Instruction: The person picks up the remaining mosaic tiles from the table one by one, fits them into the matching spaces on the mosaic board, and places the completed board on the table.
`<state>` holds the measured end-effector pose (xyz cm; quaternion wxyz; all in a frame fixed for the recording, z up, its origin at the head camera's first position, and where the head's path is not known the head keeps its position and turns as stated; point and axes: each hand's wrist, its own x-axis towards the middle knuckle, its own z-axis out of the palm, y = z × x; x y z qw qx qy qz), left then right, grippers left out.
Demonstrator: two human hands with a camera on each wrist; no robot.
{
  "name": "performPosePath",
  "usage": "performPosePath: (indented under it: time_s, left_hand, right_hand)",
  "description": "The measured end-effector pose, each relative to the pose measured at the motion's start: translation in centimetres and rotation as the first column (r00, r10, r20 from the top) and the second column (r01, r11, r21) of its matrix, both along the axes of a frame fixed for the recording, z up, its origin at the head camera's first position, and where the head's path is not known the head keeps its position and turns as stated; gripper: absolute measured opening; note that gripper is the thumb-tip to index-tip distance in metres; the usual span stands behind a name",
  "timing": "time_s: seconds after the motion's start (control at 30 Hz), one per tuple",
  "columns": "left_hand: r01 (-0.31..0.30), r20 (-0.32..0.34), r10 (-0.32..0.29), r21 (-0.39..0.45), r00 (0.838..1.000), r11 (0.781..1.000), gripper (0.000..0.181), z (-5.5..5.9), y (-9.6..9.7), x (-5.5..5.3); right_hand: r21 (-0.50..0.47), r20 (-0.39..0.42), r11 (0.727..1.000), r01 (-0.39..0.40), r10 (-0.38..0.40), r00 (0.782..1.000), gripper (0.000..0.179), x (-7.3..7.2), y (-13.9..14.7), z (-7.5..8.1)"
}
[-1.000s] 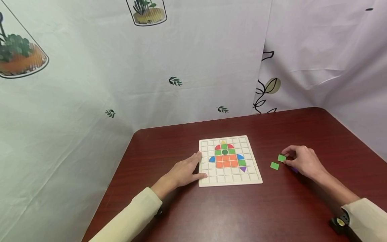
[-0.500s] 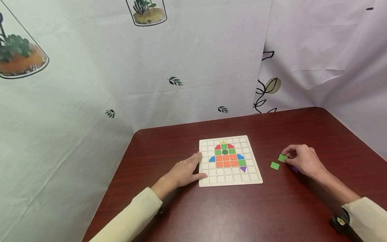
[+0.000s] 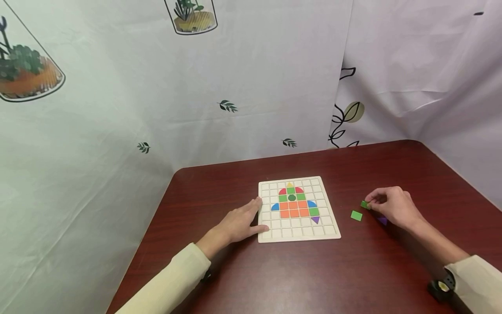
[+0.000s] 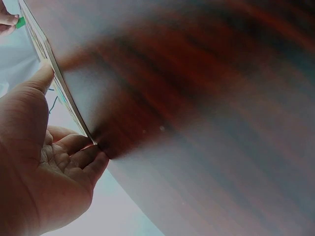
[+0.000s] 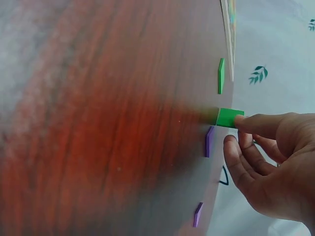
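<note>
A pale square grid board (image 3: 286,233) lies on the table, with coloured tiles forming a rocket-like shape on it. My left hand (image 3: 237,221) rests at the board's left edge, its thumb over the near-left corner area and its fingers along the side. To the right of the board, my right hand (image 3: 396,210) pinches a green square tile (image 5: 230,118) between thumb and fingers. That tile is tilted up, one edge at or close to the table. Another green square tile (image 3: 356,216) lies flat just left of it. Partly beneath the right hand is a purple piece (image 3: 382,221).
In the right wrist view, a second purple piece (image 5: 198,215) lies farther along the dark red wooden table (image 3: 298,279). A white printed cloth (image 3: 251,78) hangs behind the table. Both wrists carry dark straps below cream sleeves (image 3: 172,272).
The green tile in my right hand has gone from nearly flat to tilted up, and the fingers have closed in on it. My left hand and the board stay put.
</note>
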<state>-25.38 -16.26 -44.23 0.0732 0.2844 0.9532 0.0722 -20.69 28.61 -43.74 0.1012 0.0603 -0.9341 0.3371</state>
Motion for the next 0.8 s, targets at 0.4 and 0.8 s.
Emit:
performPosePath:
  time_s: [0.4,0.8]
  left_hand:
    - [-0.002,0.000,0.002,-0.007,1.000,1.000,0.099,0.0,0.1,0.0]
    - [-0.004,0.001,0.004,0.003,1.000,1.000,0.098,-0.1,0.0,0.0]
  right_hand:
    - [0.006,-0.055,1.000,0.005,-0.005,0.998,0.006,-0.6,-0.3,1.3]
    - [0.003,-0.084,1.000,0.005,-0.005,0.996,0.008,-1.3,-1.3,3.3]
